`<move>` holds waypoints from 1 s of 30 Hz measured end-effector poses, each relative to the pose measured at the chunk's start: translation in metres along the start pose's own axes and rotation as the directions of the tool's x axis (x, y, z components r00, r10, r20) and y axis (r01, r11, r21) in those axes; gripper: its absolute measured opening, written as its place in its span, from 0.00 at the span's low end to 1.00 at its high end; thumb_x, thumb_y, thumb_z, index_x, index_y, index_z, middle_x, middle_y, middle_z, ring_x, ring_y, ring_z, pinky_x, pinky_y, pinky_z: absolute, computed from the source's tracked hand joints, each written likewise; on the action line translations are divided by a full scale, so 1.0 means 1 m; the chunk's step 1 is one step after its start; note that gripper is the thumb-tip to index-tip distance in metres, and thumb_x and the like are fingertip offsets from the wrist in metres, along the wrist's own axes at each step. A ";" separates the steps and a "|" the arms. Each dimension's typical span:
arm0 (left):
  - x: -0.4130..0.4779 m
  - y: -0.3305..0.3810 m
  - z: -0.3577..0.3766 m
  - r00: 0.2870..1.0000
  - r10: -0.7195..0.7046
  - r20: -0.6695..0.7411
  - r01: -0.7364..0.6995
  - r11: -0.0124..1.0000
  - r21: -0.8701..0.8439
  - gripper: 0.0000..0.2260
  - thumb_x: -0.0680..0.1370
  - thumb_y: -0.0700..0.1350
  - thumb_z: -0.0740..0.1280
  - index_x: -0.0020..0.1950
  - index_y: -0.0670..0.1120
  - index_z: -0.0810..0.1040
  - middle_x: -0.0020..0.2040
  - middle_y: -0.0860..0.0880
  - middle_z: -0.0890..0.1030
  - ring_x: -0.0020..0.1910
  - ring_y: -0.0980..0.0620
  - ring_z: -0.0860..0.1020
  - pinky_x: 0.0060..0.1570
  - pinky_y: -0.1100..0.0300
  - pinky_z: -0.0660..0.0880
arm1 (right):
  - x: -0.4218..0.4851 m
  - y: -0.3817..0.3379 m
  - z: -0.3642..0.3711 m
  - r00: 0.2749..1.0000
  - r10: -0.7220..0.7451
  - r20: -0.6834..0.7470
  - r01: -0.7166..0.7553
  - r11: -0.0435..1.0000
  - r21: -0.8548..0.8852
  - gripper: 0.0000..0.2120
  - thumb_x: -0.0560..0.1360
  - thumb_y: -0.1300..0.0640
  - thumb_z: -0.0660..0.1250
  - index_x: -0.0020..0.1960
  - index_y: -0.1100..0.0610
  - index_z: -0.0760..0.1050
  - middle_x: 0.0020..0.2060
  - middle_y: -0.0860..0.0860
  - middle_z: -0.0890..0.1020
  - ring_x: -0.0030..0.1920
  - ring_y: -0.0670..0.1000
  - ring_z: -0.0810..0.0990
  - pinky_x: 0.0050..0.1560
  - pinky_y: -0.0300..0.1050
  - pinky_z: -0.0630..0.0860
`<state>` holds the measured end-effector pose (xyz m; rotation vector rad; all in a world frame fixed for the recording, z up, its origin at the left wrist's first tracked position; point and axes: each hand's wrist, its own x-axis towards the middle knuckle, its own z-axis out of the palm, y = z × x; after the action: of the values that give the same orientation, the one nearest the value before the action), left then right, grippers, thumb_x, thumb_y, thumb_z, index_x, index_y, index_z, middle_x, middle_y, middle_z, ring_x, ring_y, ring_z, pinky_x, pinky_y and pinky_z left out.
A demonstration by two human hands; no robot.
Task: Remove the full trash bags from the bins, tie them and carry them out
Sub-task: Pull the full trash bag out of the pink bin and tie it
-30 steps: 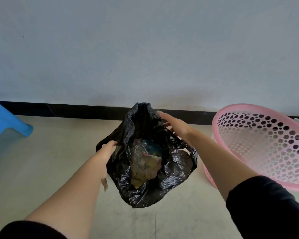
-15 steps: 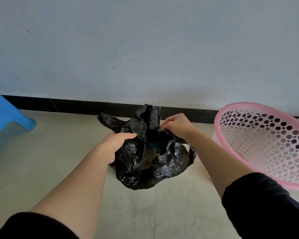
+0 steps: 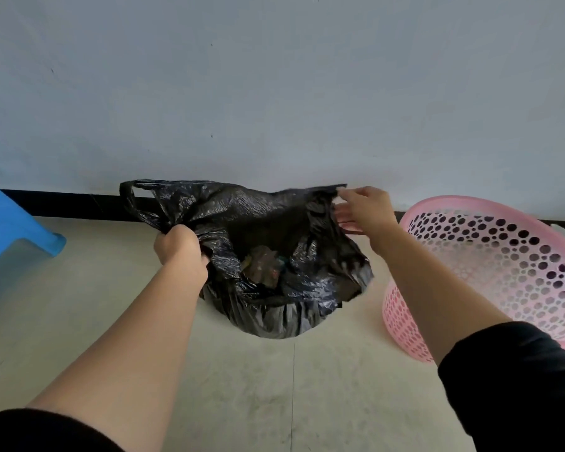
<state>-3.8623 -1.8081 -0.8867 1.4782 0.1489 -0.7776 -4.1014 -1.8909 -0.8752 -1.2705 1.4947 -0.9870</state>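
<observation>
Half a second ago both hands were bunched together at the top of the black trash bag. Now they have drawn apart and its mouth is stretched wide, with rubbish showing inside. I judge this as finding the two ends before tying. The bag is already out of the pink bin, just beside it, and appears to rest on the floor. The left hand is clenched round the plastic below the left handle loop. The right hand pinches the opposite edge between thumb and forefinger, its other fingers held straight.

Black sleeves, probably pushed up.
</observation>
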 end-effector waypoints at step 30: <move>-0.036 0.018 0.007 0.832 0.550 0.079 -0.508 0.697 0.506 0.20 0.79 0.56 0.59 0.57 0.41 0.78 0.65 0.39 0.65 0.65 0.39 0.64 0.59 0.45 0.68 | -0.040 -0.087 -0.037 0.990 -0.054 0.134 0.083 0.971 -0.223 0.41 0.62 0.66 0.77 0.72 0.57 0.64 0.62 0.55 0.73 0.65 0.57 0.72 0.52 0.46 0.70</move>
<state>-3.8825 -1.8024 -0.8514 1.9296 -0.4564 -0.2774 -4.1120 -1.8638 -0.7773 -1.5285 1.5048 -0.7786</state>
